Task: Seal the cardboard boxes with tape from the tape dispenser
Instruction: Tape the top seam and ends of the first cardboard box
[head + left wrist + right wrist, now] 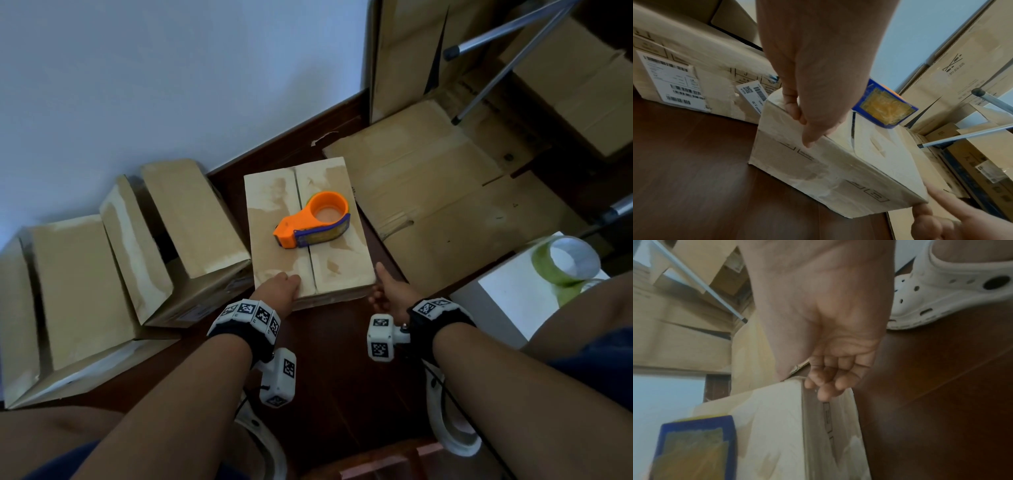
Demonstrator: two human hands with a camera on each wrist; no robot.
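A closed box (308,233) lies flat on the dark wooden floor (346,363), its two top flaps meeting along a centre seam, and an orange and blue dispenser (312,219) rests on top of it across that seam. The left hand (278,286) reaches forward with a straight forearm and sits at the near left corner of the box; in the left wrist view its fingers (795,107) curl over the top edge while the thumb points down against the near side, so this grip pinches the box corner. The right hand (390,291) is at the near right corner, thumb stretched up along the right side, fingers (826,386) curled loosely and touching the corner edge; whether this grip truly clamps the box I cannot tell. To the left, three open boxes (144,253) stand against the wall. Flattened cardboard (445,192) lies to the right, with tape rolls (568,263) on a white block beyond it.
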